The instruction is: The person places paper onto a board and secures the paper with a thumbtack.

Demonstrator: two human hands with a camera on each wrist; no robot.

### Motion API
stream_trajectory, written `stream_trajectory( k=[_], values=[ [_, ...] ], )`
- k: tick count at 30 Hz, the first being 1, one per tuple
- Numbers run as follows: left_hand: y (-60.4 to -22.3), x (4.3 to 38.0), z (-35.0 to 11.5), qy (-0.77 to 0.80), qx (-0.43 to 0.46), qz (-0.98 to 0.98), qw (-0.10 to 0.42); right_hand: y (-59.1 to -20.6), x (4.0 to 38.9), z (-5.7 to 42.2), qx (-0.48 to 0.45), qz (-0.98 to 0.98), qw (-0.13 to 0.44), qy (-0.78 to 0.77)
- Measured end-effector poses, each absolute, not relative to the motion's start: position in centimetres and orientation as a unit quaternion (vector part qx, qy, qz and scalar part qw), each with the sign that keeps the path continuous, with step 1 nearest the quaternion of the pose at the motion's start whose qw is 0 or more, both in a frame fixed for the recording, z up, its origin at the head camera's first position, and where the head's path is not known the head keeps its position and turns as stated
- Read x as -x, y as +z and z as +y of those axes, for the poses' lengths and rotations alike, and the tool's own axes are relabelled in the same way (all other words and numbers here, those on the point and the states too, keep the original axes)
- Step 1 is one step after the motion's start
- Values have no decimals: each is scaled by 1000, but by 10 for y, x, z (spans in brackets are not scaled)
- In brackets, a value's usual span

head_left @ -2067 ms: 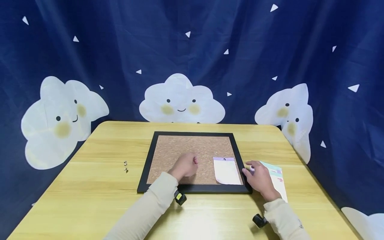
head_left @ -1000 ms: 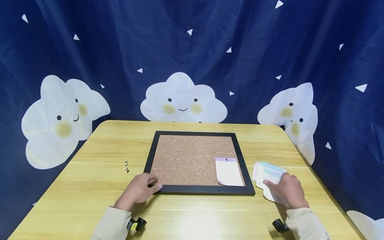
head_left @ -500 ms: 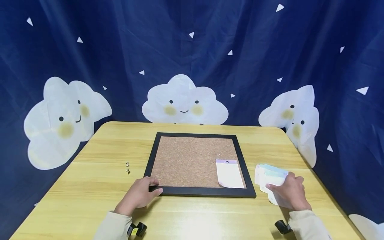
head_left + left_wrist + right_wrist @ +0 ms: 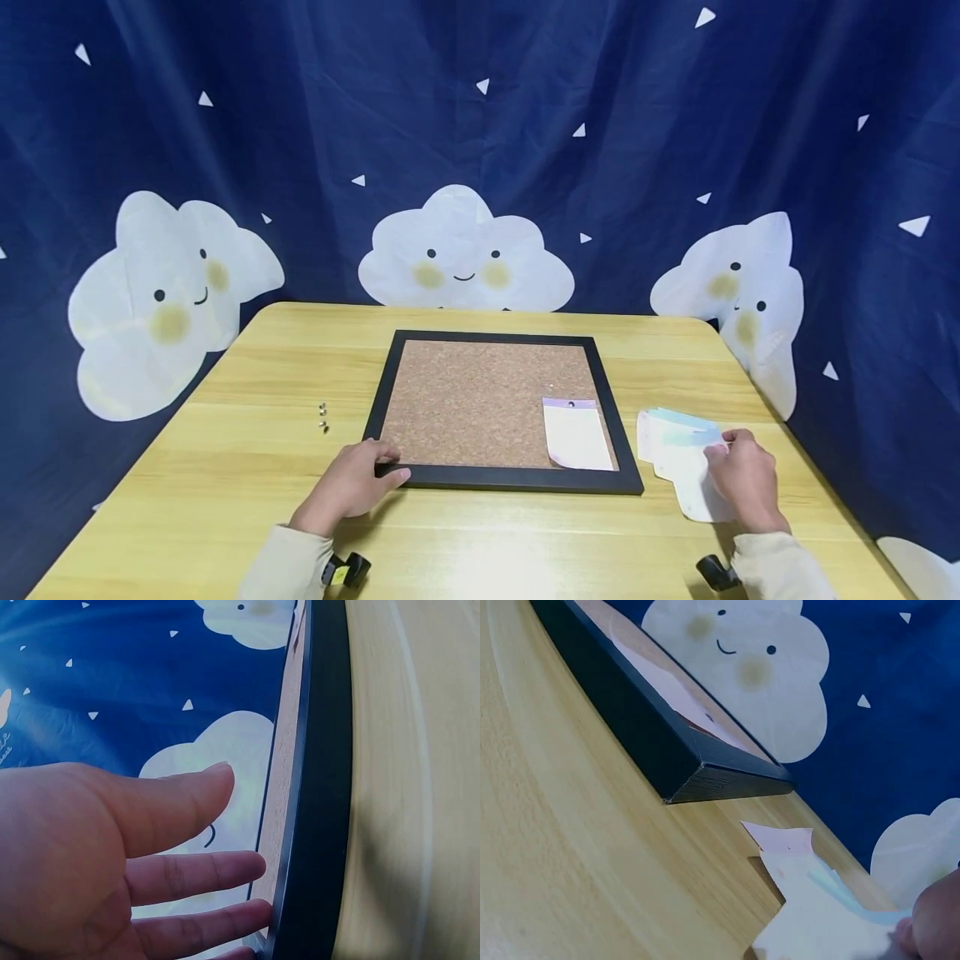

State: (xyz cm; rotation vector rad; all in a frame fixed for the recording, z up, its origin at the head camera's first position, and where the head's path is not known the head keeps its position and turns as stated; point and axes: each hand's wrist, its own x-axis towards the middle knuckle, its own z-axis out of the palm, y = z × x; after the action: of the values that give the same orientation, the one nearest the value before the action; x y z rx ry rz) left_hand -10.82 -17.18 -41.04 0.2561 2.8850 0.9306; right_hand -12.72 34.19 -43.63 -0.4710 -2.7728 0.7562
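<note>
A corkboard (image 4: 472,400) in a black frame (image 4: 517,478) lies on the table, with a white note sheet (image 4: 577,437) with a purple top strip pinned near its lower right corner. My left hand (image 4: 348,485) rests at the frame's front left corner, fingers extended; the left wrist view shows its thumb and fingers (image 4: 199,871) spread beside the frame. Right of the board lies a fanned pile of note sheets (image 4: 670,454) with pastel tops. With thumb and fingertips, my right hand (image 4: 746,483) pinches the right edge of a note sheet (image 4: 697,496) in this pile.
Several small metallic thumbtacks (image 4: 323,417) lie on the wooden table (image 4: 247,467) left of the board. A dark blue curtain (image 4: 420,100) with cloud prints hangs behind the table and along its sides.
My left hand has moved from above the cork to the frame's front left corner. My right hand has gone from the frame's right side to the note pile, where the sheets have shifted.
</note>
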Motion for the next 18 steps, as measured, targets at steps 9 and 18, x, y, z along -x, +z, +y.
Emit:
stream_trajectory(
  k=[9,18],
  values=[
    [-411,108,-171,309,-79,946,52,-440,123,338,160,-933,191,260],
    [-413,108,-170,313,-72,946,52,-440,130,330,96,-909,305,268]
  ],
)
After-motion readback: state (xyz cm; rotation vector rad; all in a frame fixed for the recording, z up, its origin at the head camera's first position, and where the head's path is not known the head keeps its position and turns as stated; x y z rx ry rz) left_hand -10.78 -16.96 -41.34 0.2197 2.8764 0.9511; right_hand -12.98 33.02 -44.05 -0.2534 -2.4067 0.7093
